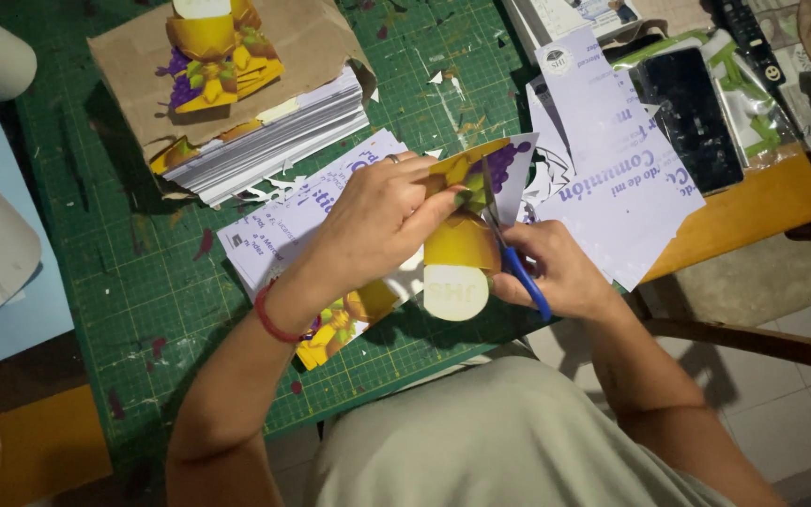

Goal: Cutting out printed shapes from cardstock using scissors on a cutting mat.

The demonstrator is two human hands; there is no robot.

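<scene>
Currently left hand (382,211) pinches a printed paper cutout (462,253) at its upper part, fingers closed on it; right hand (556,272) is closed around blue-handled scissors (504,235), fingers through the loops; blades point up and slightly left, into the top of the cutout beside the purple grape print; how far the blades are apart I cannot tell.

Cutout sits above the near edge of the green cutting mat (143,282), between both hands, held off the surface; its long axis runs roughly vertical in view, tilted a bit right at the top; white round disc end points toward the person, grape and leaf end points away; yellow cup shape in the middle.

Red band on the left wrist, ring on a left finger; stack of printed sheets (265,141) on brown paper lies well apart at upper left; loose lilac paper offcuts (612,150) lie to the right, near a dark phone (692,113).
</scene>
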